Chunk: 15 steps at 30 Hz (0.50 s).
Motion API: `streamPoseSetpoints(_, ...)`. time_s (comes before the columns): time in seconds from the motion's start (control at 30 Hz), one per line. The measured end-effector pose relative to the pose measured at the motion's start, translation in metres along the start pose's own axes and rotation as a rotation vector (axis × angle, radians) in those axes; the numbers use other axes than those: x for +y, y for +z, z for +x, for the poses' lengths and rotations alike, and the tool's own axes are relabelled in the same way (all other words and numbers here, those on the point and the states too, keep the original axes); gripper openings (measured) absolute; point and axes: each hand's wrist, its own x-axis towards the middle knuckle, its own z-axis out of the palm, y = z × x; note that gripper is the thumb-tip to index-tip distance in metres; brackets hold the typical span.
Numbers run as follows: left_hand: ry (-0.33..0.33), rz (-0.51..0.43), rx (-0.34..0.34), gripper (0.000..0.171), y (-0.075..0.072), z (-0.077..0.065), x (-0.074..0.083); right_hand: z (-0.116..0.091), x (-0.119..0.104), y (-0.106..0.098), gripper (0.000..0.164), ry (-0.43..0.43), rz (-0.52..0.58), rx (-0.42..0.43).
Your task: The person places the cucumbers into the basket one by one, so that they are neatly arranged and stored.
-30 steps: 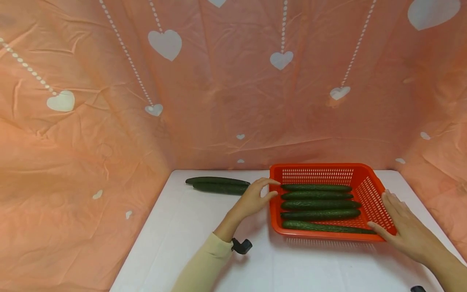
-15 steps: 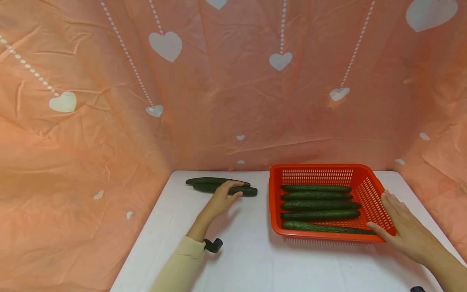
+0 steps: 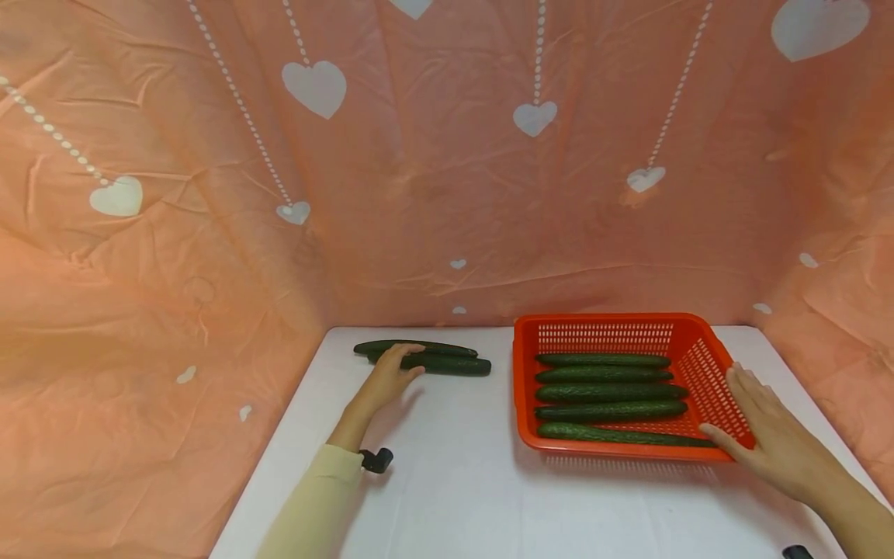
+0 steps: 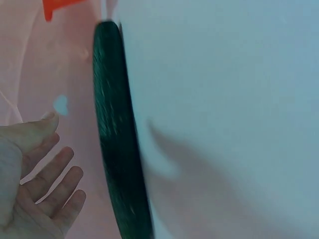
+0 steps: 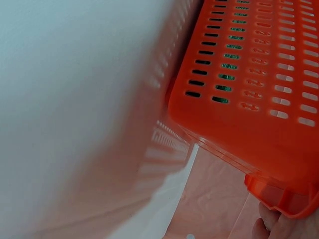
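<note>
Two dark green cucumbers lie side by side at the back left of the white table, a front one (image 3: 450,365) and a rear one (image 3: 436,348). My left hand (image 3: 386,379) hovers at the left part of the front cucumber, partly covering it. In the left wrist view its fingers are loosely bent, with a gap to the cucumber (image 4: 117,119). On the right stands a red plastic basket (image 3: 628,449) holding several cucumbers (image 3: 611,393) in parallel rows. With extended fingers, my right hand (image 3: 778,442) rests against the basket's right rim.
White cloth (image 3: 447,481) covers the table. An orange curtain (image 3: 419,194) printed with white hearts encloses the back and sides. A black wrist camera (image 3: 377,460) sits on my left wrist; another (image 3: 796,552) shows near the right forearm.
My left hand has moved left from the basket's left rim, passing along the two loose cucumbers to their left part. The right hand and the basket have stayed put.
</note>
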Motion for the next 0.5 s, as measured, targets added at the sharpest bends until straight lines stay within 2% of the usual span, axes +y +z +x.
streamPoseSetpoints(0.23,-0.062,0.105,-0.014,0.048,-0.01,0.003,-0.024,0.0,-0.002,-0.001,0.104,0.018,0.007,-0.019)
streamPoseSetpoints(0.4,-0.101,0.182,-0.026,0.05,-0.016,0.004,-0.035,0.0,-0.003,-0.002,0.104,0.021,0.009,-0.026)
streamPoseSetpoints(0.5,-0.091,0.241,-0.011,0.048,-0.017,0.005,-0.042,0.0,-0.003,-0.002,0.104,0.023,0.008,-0.022)
